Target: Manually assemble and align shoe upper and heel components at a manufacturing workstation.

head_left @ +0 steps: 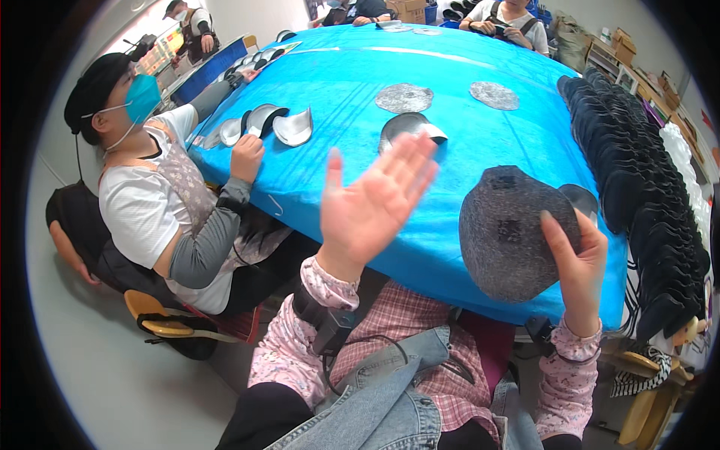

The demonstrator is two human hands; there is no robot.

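Observation:
Between the thumb and fingers of my right hand [576, 259] is a dark grey, felt-like rounded pad [495, 247], gripped by its right edge and held up above the near side of the table. Two small darker patches show on its face. My left hand [375, 202] is raised to the left of the pad, palm showing and fingers stretched out, with nothing in it. Behind its fingertips a grey curved cup-shaped piece [396, 129] with a pale edge lies on the table, partly covered. Another grey curved piece [579, 201] is partly hidden behind the pad and my right hand.
A blue covered table [337, 90] bears two flat grey discs [403, 98] and several silvery curved pieces [292, 127] at left. Stacked black curved pads [615, 157] line its right side. A masked co-worker [150, 172] sits close on the left; other people work at the far side.

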